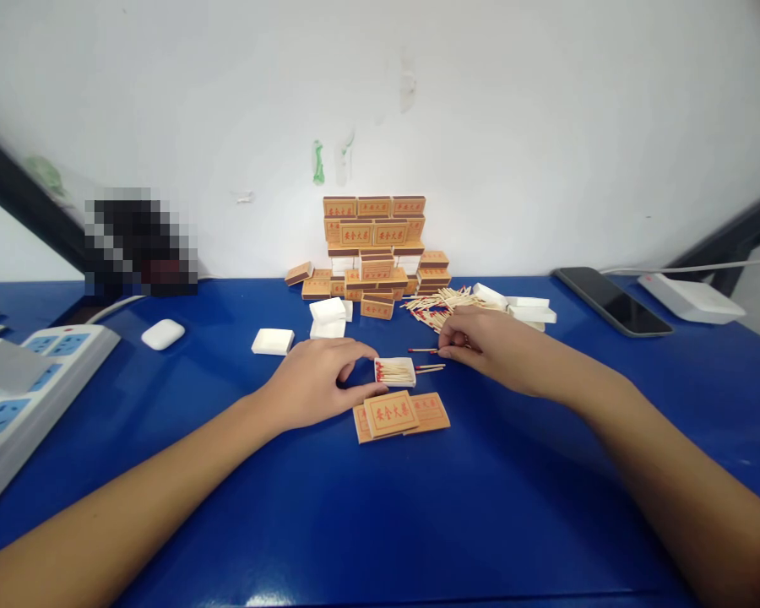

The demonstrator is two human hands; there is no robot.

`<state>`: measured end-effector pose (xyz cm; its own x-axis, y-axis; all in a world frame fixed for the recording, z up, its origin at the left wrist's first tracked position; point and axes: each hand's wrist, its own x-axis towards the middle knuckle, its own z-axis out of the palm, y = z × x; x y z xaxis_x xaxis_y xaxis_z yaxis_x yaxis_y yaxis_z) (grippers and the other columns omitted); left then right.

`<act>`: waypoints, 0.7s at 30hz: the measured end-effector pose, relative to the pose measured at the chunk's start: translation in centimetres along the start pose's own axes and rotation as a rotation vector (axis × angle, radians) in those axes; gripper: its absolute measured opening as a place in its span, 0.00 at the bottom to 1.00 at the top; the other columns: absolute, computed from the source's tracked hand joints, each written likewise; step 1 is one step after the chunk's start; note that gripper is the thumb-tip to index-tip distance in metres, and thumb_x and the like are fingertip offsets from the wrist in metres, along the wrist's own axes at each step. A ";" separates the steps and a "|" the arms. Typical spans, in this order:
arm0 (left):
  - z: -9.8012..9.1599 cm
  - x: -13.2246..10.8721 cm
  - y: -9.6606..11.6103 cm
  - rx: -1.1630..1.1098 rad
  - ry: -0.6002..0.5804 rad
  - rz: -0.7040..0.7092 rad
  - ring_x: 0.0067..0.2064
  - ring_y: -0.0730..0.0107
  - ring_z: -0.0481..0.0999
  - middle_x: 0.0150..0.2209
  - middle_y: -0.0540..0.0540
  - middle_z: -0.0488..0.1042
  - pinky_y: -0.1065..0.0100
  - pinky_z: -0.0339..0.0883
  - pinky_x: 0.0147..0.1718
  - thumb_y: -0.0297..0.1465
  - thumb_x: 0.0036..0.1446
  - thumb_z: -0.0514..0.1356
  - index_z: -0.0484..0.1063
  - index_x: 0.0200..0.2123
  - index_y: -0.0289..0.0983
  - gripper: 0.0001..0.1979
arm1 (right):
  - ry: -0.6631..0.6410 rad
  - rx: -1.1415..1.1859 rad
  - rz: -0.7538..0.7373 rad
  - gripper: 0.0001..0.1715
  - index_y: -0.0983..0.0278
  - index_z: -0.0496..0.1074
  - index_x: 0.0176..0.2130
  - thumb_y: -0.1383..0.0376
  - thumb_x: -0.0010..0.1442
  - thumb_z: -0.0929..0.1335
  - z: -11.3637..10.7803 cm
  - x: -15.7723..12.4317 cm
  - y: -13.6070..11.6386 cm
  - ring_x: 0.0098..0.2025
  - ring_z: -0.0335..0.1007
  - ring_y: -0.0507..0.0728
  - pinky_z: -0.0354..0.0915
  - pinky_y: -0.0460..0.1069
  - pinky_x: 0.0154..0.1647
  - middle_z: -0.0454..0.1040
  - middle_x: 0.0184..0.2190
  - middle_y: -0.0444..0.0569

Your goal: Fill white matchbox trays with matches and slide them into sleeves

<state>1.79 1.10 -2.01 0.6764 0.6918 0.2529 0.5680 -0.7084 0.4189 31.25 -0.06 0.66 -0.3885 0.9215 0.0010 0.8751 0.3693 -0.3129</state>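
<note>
The left hand (317, 384) curls around the open match tray (395, 371), thumb and fingers touching its sides. Just right of the tray, the right hand (491, 342) pinches one loose match (421, 350) lying on the blue worktop (481, 507).

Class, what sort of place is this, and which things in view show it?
Probably a hand-packing workbench: a stack of matchboxes against the wall, loose matches on the blue table, and the left hand steadying an open tray of matches.
</note>
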 end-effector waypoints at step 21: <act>0.0 0.0 0.1 0.002 -0.002 -0.006 0.26 0.73 0.68 0.25 0.54 0.70 0.69 0.54 0.26 0.45 0.63 0.66 0.80 0.50 0.41 0.18 | 0.058 -0.012 -0.043 0.09 0.61 0.72 0.37 0.64 0.70 0.64 0.3 0.2 -1.5 0.39 0.70 0.59 0.62 0.53 0.38 0.74 0.41 0.52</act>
<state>1.82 1.07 -1.99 0.6736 0.6960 0.2487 0.5734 -0.7044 0.4184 29.79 -0.42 0.81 -0.4087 0.9100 0.0698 0.8614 0.4099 -0.2999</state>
